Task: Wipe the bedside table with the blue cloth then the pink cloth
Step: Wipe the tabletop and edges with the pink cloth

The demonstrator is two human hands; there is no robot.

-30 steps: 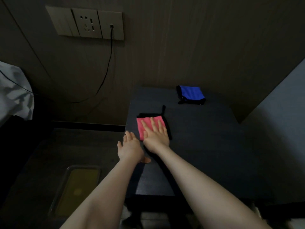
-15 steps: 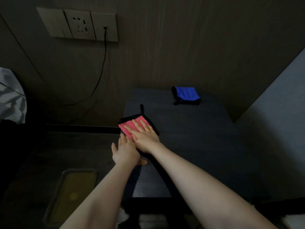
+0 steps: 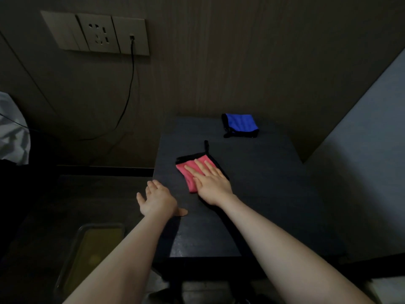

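No brand, label or writing can be read anywhere in this dim view. The right hand (image 3: pixel 211 183) lies flat on the pink cloth (image 3: pixel 190 172), its grip wide, fingers straight and spread, pressing the cloth onto the dark desk (image 3: pixel 263 194). The cloth is folded, edged in black, with a black hanging loop pointing toward the wall; it sits in the left middle part of the desk, and most of its near right part is hidden under the palm. The left hand (image 3: pixel 158 199) rests at the desk's left edge, just beside the pink cloth but apart from it, its grip also wide, fingers relaxed, thumb touching the desk top, holding nothing. The blue cloth (image 3: pixel 240 124), folded and black-trimmed, lies at the far edge of the desk near the wall, well apart from both hands. On the wall a socket panel (image 3: pixel 96 34) has a black cable (image 3: pixel 128 88) plugged in and hanging down.
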